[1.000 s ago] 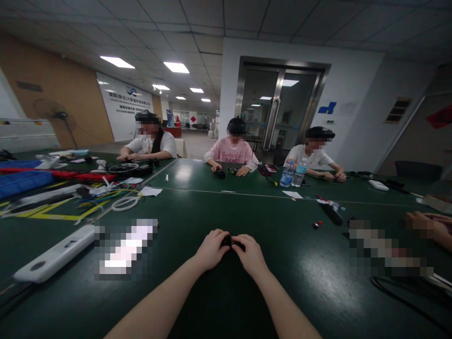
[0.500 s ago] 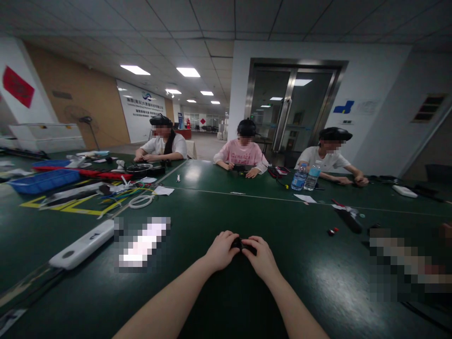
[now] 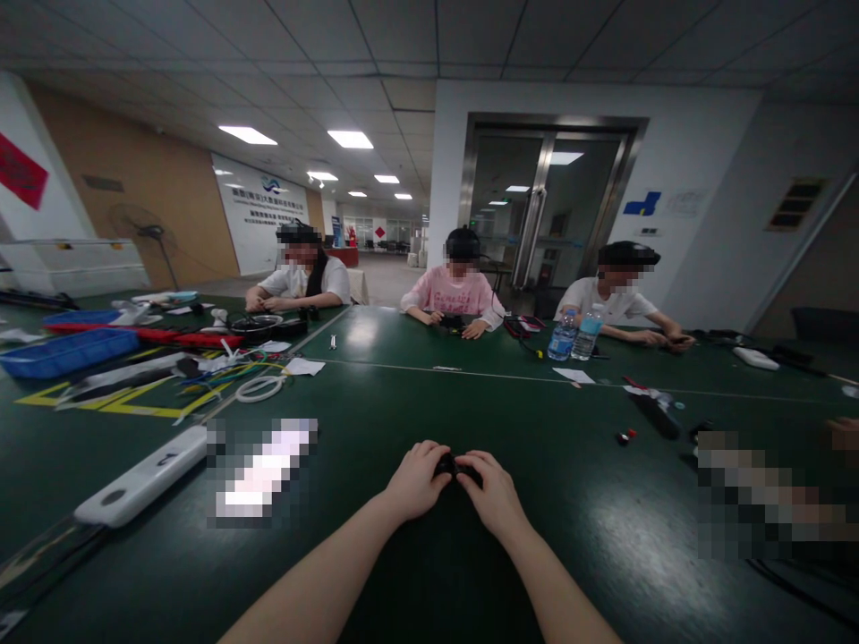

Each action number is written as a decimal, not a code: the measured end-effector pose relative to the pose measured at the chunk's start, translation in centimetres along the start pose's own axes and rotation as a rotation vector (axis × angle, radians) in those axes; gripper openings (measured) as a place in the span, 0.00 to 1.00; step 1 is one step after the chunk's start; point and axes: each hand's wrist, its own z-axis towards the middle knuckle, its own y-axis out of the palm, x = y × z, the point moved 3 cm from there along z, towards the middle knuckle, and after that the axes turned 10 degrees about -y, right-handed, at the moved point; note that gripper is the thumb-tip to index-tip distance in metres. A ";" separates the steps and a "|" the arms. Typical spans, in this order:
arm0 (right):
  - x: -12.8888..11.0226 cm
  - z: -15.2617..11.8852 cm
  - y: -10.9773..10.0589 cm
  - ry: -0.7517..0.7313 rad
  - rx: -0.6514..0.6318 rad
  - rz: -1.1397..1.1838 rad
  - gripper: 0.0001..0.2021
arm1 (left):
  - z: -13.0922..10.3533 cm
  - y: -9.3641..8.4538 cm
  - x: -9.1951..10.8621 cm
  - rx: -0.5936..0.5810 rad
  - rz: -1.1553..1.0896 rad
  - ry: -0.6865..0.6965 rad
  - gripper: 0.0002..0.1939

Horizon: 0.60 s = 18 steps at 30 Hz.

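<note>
Small black object (image 3: 444,464) is held between both hands, near middle of the green table (image 3: 570,420); its kind, and whether the tabletop is touched by it, cannot be told. Far side is occupied by three seated co-workers: white-shirted person (image 3: 334,284) at left, pink-shirted person (image 3: 456,297) in the middle, second white-shirted person (image 3: 575,295) at right; dark headgear is worn by all. Blue tray (image 3: 71,351) is seen at far left, white power strip (image 3: 144,478) nearer, left of the hands. Two water bottles (image 3: 587,335) are stood upright side by side, beyond the hands to the right. Object's left part is pinched by left hand (image 3: 420,480), thumb against fingers; its right part is pinched likewise by right hand (image 3: 493,496). White tubing coil (image 3: 260,388) is laid near white paper (image 3: 305,367). Tiny red-and-dark pieces (image 3: 626,437) are scattered right of the hands.
</note>
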 end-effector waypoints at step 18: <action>-0.4 -0.4 -0.3 0.006 0.041 0.055 0.14 | 0.2 0.1 -0.2 0.000 0.021 -0.007 0.21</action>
